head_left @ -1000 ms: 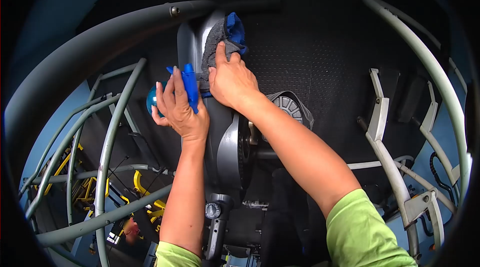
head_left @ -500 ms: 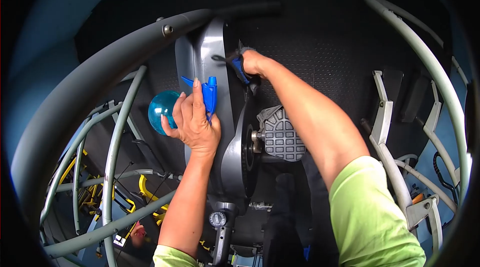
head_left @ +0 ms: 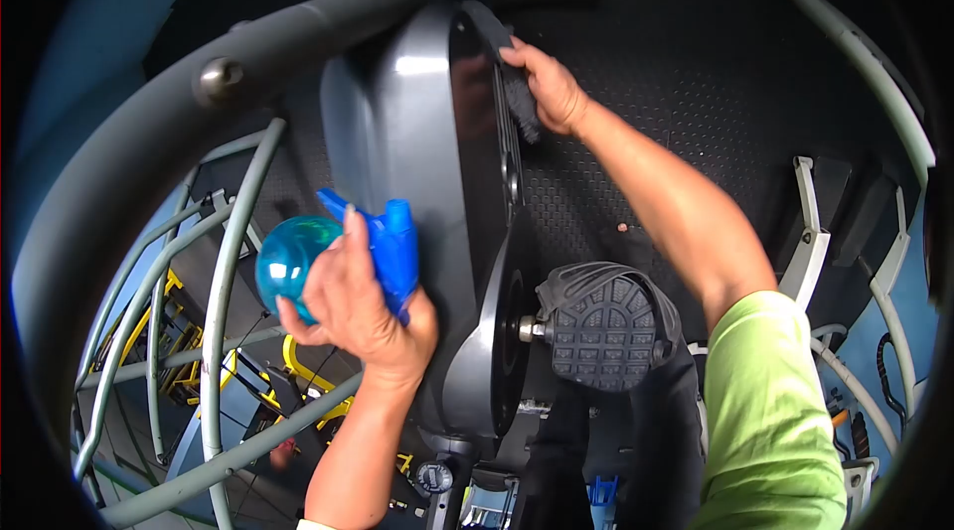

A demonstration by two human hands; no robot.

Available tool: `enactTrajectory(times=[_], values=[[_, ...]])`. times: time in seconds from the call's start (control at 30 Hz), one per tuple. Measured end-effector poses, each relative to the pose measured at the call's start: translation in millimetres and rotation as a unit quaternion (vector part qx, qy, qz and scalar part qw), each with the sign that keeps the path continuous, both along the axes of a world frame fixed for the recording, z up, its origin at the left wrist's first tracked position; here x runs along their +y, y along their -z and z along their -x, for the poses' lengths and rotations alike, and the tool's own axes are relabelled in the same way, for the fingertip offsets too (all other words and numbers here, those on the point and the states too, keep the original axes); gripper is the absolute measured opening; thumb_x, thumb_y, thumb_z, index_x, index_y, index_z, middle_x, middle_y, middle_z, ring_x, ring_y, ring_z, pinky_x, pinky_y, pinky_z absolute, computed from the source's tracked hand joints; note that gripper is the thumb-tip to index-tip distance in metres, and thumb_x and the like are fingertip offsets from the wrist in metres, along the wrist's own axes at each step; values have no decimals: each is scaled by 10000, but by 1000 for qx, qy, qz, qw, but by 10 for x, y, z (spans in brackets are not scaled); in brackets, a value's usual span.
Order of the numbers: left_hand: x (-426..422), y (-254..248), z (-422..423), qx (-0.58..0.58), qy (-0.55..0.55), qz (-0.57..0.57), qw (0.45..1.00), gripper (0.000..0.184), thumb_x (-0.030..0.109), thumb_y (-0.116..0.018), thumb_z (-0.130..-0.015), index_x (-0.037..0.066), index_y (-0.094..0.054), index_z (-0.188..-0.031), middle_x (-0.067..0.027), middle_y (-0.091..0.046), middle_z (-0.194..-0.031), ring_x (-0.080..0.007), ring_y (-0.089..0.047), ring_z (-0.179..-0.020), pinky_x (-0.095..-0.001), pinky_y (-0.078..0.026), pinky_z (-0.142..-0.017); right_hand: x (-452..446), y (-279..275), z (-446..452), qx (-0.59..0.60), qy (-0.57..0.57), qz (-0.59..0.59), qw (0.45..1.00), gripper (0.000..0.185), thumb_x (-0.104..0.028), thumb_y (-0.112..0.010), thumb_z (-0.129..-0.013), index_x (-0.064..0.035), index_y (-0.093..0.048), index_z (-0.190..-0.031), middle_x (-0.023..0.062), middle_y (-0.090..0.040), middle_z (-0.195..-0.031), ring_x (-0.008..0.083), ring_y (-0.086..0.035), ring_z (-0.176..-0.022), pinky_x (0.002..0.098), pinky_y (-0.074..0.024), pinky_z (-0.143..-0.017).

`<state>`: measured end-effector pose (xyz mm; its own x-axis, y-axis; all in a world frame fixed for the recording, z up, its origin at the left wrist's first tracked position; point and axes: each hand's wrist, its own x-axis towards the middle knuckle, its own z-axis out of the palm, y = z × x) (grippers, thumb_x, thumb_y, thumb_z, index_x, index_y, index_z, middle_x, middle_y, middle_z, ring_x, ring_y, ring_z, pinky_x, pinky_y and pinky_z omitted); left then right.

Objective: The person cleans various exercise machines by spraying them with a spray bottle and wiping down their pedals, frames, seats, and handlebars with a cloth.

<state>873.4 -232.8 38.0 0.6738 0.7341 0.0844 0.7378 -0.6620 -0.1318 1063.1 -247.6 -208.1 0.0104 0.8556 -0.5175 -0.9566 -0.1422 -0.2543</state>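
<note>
My left hand (head_left: 363, 306) is wrapped round a spray bottle with a blue trigger head (head_left: 393, 252) and a round teal body (head_left: 288, 262). It is beside the grey housing (head_left: 407, 152) of an exercise machine. At the housing's far right side, my right hand (head_left: 547, 83) presses a dark grey cloth (head_left: 519, 98) to the edge, fingers bent over it. The cloth's upper part runs along the rim near the top of the housing.
A pedal with a strap (head_left: 606, 331) juts out right of the housing. A thick curved grey bar (head_left: 119, 152) arches at the left. Green-grey tube frames (head_left: 224, 302) stand at the left, pale machine arms (head_left: 810, 252) at the right. Dark textured flooring (head_left: 676, 133) lies beyond.
My right hand has moved with the cloth from the top of the housing to its right side, then up along the edge. The machine now appears larger; my left hand still holds the bottle.
</note>
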Motion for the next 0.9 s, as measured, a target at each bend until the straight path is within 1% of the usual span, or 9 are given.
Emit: enactTrajectory(times=[0.1, 0.17, 0.37, 0.57, 0.63, 0.7, 0.77, 0.87, 0.9], values=[[-22, -26, -61, 18, 0, -3, 1000, 604, 74, -717, -787, 83, -557, -1368, 15, -630, -1028, -169, -580, -1060, -396, -87, -1109, -479, 214, 466, 75, 34, 65, 994, 410, -347, -508, -965, -113, -559, -1297, 69, -677, -1022, 180, -686, -817, 359, -583, -723], [4, 26, -26, -3, 9, -7, 1000, 676, 50, -620, -675, 89, -583, -1349, 2, -637, -1018, -177, -577, -1056, -406, -21, -1121, -903, 264, 811, 159, -42, 77, 983, 521, -488, -402, -985, -66, -622, -1197, 98, -697, -1029, 227, -695, -850, 390, -587, -735], [-9, 7, -37, 14, 0, -10, 1000, 707, 47, -631, -654, 86, -576, -1357, 10, -625, -1002, -177, -579, -1052, -406, -30, -1115, -1455, -40, 1483, 215, 98, 122, 964, 549, -444, -370, -1025, -42, -488, -1378, 122, -577, -1324, 249, -567, -1206, 412, -442, -1044], [-10, 22, -63, 3, 14, -27, 1000, 728, 11, -661, -639, 92, -576, -1358, 27, -624, -994, -183, -584, -1035, -412, -84, -1104, -548, -219, 920, -65, 227, -20, 972, 503, -273, -356, -1061, 66, -392, -1430, 153, -399, -1512, 233, -284, -1452, 329, -192, -1200], [-9, 27, -75, -3, 19, -31, 999, 736, 11, -659, -633, 97, -574, -1359, 28, -613, -970, -185, -583, -1027, -418, -85, -1106, -926, -83, 1169, -486, 137, -11, 863, 447, -139, -402, -1041, 58, -382, -1443, 195, -395, -1508, 283, -339, -1426, 370, -251, -1184], [-10, 26, -56, -5, 21, -32, 999, 747, 16, -655, -624, 104, -572, -1361, 27, -601, -964, -181, -575, -1029, -430, -78, -1108, -1285, 189, 1688, -207, 145, 40, 967, 438, -112, -426, -1031, 42, -397, -1440, 205, -401, -1499, 287, -362, -1412, 376, -274, -1176], [-17, 21, -61, 7, 7, -14, 1000, 760, 21, -650, -616, 112, -568, -1367, 23, -600, -978, -181, -567, -1035, -438, -72, -1108, -1761, 286, 2179, -46, 132, 119, 983, 437, -156, -439, -1033, 53, -426, -1417, 208, -429, -1477, 281, -348, -1419, 359, -261, -1178], [-19, -4, -97, 10, -1, -14, 1000, 740, 25, -652, -663, 122, -547, -1389, 18, -601, -990, -185, -565, -1057, -441, -81, -1108, -1564, -34, 1668, 9, 85, 97, 992, 460, -237, -425, -1044, 51, -452, -1402, 181, -473, -1448, 242, -376, -1402, 333, -278, -1161], [-29, -15, -86, 21, -4, -9, 1000, 708, 27, -664, -717, 129, -532, -1405, 16, -606, -992, -185, -572, -1065, -438, -92, -1108, -1343, 4, 1441, -21, 73, 91, 993, 434, -342, -381, -1055, -18, -609, -1235, 68, -674, -1092, 143, -657, -968, 277, -530, -862]])
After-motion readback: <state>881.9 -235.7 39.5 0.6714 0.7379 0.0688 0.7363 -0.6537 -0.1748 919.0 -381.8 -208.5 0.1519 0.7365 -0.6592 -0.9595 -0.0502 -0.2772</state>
